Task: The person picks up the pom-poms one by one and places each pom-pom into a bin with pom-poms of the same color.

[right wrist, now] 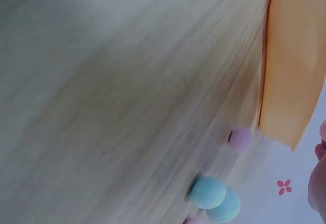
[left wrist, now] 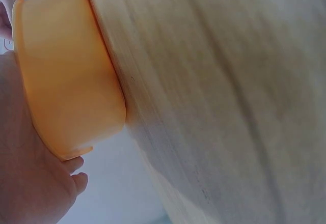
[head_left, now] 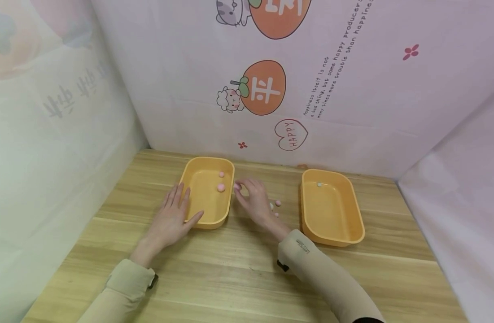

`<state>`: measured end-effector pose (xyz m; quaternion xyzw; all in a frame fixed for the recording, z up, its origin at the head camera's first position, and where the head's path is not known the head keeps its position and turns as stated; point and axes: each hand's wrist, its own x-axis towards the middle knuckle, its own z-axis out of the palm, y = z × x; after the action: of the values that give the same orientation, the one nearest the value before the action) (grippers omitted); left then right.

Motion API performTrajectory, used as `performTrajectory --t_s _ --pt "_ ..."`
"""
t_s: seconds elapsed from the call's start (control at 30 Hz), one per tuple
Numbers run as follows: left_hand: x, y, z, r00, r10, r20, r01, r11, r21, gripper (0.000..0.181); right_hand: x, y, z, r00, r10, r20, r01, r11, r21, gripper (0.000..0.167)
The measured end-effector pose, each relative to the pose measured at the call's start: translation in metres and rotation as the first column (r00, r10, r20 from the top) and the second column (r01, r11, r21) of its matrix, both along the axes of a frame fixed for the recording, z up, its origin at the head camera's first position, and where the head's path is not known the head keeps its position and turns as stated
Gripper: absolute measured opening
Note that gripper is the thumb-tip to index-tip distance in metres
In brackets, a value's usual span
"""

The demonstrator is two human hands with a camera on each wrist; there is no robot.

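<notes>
My left hand [head_left: 170, 222] rests on the left yellow tub [head_left: 206, 224], fingers extended along its left rim and thumb spread over the near corner. Two pink balls [head_left: 220, 187] lie inside that tub. Beside its right rim, my right hand [head_left: 255, 202] pinches another pink ball [head_left: 237, 186] between thumb and fingertips. Under and behind the right wrist, small balls lie on the table, partly hidden in the head view. From the right wrist, two pale blue-green balls [right wrist: 208, 192] and a pink ball [right wrist: 240, 139] show on the wood.
A second yellow tub [head_left: 353, 240] stands to the right, with one small pale ball [head_left: 319, 184] inside near its far end. Printed white cloth [head_left: 351, 134] hangs behind the wooden table [head_left: 214, 278] and along both sides.
</notes>
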<state>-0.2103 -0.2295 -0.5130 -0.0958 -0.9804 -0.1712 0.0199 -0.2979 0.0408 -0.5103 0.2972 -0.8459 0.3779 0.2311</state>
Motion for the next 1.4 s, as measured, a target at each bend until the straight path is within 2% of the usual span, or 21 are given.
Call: performTrajectory --t_s 0.3,0.67,1.0,1.2,1.4 --pt "0.000 -0.001 -0.001 1.000 0.005 0.007 -0.005 1.000 -0.016 0.097 -0.007 -0.018 0.000 1.000 -0.022 0.000 0.022 1.000 0.000 0.017" --pt "0.000 -0.002 -0.002 1.000 0.007 0.006 -0.007 1.000 -0.015 0.098 -0.020 -0.039 0.002 0.998 -0.004 0.055 0.002 0.999 0.039 0.015" --pt "0.001 0.000 -0.001 1.000 0.005 0.005 -0.005 1.000 -0.015 0.099 -0.034 -0.046 0.000 0.997 -0.030 0.069 0.025 0.997 0.067 0.013" --pt "0.001 0.000 -0.001 1.000 0.006 -0.013 -0.006 1.000 -0.018 0.098 -0.037 -0.048 -0.001 0.996 -0.026 0.088 0.020 0.997 0.069 0.012" --pt "0.002 0.001 -0.002 1.000 0.009 -0.003 -0.009 1.000 -0.029 0.098 -0.038 -0.051 -0.002 0.994 -0.045 0.097 0.035 0.994 0.099 0.009"
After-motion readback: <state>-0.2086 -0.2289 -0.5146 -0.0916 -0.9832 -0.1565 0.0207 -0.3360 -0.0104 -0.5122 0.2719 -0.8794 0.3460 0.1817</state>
